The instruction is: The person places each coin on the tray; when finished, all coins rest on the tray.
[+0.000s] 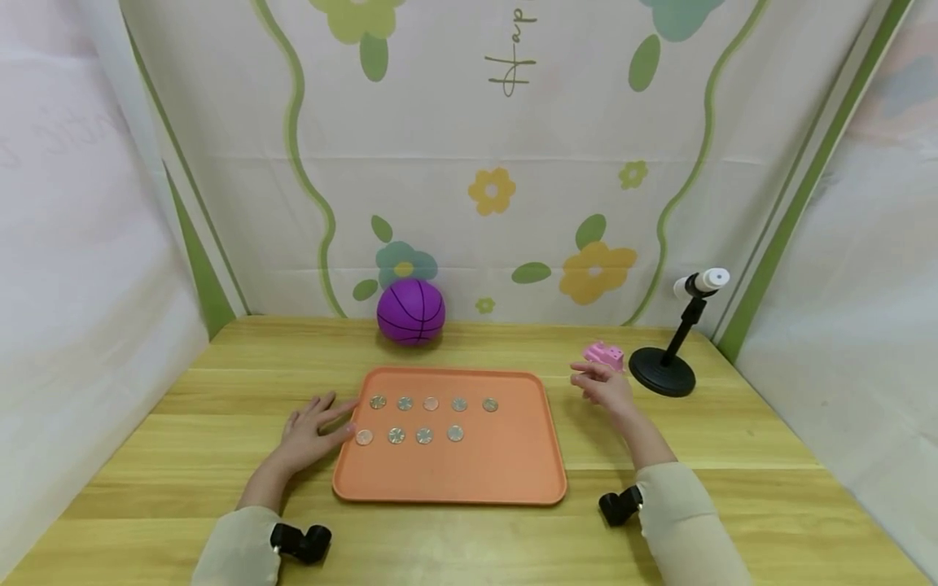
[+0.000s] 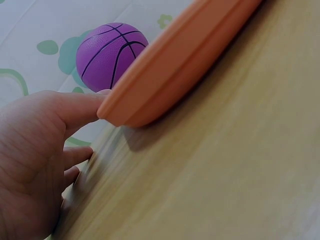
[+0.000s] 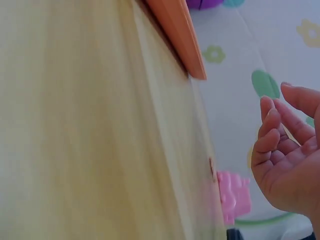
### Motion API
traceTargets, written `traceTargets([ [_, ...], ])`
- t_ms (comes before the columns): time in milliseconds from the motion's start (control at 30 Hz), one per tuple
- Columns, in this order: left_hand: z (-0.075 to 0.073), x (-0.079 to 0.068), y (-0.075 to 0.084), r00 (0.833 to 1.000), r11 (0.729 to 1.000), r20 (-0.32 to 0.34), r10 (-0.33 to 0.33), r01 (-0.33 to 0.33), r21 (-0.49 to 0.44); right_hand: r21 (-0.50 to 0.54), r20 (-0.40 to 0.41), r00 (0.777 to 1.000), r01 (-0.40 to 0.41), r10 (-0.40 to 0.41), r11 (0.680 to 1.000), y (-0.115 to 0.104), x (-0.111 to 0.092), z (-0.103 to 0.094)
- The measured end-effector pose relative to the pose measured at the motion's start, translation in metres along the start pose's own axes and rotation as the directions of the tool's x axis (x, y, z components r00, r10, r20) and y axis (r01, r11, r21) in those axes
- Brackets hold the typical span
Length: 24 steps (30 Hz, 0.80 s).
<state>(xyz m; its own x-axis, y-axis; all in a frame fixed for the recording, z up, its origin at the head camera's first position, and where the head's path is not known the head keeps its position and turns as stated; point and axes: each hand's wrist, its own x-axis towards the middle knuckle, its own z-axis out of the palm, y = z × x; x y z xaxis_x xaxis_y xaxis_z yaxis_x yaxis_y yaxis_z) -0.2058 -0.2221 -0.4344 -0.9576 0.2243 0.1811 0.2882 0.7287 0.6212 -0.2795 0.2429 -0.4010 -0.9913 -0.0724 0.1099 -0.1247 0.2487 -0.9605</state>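
An orange tray [image 1: 498, 472] lies on the wooden table, holding two rows of small round coins [image 1: 424, 436], most silvery and a few coppery. At the tray's left edge my left hand [image 1: 311, 435] rests with spread fingers; in the left wrist view a digit touches the rim. My right hand [image 1: 604, 391] hovers right of the tray, its fingers loosely bent, and nothing shows between them in the right wrist view. Just behind that hand sits a pink toy [image 1: 605, 355], partly covered by it. A thin coppery piece [image 3: 212, 169] lies near the toy, its kind unclear.
A purple ball [image 1: 411, 312] with black basketball lines stands behind the tray. At the back right is a black stand [image 1: 663, 371] carrying a white cylinder [image 1: 711, 281]. A flower-printed cloth [image 1: 440, 122] hangs along the table's back edge, with white cloth at both sides.
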Motion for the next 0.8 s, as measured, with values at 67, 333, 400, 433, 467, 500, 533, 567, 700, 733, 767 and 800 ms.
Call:
traceTargets([
  [67,0.0,0.0,0.0,1.0,1.0,0.0,-0.001,0.001,0.001,0.002,-0.025,1.0,-0.008,0.008,1.0,0.005,0.002,-0.007],
  [333,0.0,0.001,-0.001,1.0,1.0,0.0,-0.004,0.004,0.001,0.022,-0.097,0.99,-0.102,0.104,0.995,0.02,0.006,-0.021],
  [400,0.0,0.001,-0.001,1.0,1.0,0.001,-0.007,0.007,0.001,0.028,-0.105,0.985,-0.137,0.139,0.99,0.024,0.006,-0.023],
  [433,0.0,0.001,-0.001,1.0,1.0,0.0,-0.009,0.009,0.002,0.032,-0.106,0.982,-0.151,0.154,0.988,0.026,0.006,-0.024],
  [467,0.0,0.001,-0.001,1.0,1.0,0.001,-0.01,0.01,0.003,0.027,-0.103,0.981,-0.163,0.165,0.986,0.028,0.006,-0.025],
  [500,0.0,0.002,-0.001,1.0,1.0,0.0,-0.011,0.011,0.004,0.021,-0.101,0.98,-0.173,0.174,0.985,0.03,0.006,-0.025],
  [533,0.0,0.002,-0.001,1.0,1.0,-0.001,-0.012,0.012,0.005,0.014,-0.104,0.977,-0.183,0.184,0.983,0.032,0.007,-0.026],
  [567,0.0,0.002,-0.001,1.0,1.0,-0.002,-0.014,0.014,0.006,0.003,-0.108,0.976,-0.191,0.19,0.982,0.034,0.008,-0.026],
  [700,0.0,0.001,-0.001,1.0,1.0,-0.004,-0.013,0.013,0.006,-0.076,-0.115,0.977,-0.189,0.18,0.979,0.04,0.01,-0.026],
  [733,0.0,0.001,-0.001,1.0,1.0,-0.003,-0.012,0.012,0.004,-0.092,-0.119,0.977,-0.189,0.178,0.978,0.041,0.011,-0.025],
  [767,0.001,0.001,-0.001,1.0,1.0,-0.002,-0.011,0.011,0.004,-0.109,-0.123,0.977,-0.188,0.175,0.976,0.042,0.011,-0.025],
  [800,0.001,0.001,-0.001,1.0,1.0,-0.002,-0.009,0.009,0.003,-0.127,-0.129,0.977,-0.185,0.169,0.974,0.043,0.012,-0.025],
])
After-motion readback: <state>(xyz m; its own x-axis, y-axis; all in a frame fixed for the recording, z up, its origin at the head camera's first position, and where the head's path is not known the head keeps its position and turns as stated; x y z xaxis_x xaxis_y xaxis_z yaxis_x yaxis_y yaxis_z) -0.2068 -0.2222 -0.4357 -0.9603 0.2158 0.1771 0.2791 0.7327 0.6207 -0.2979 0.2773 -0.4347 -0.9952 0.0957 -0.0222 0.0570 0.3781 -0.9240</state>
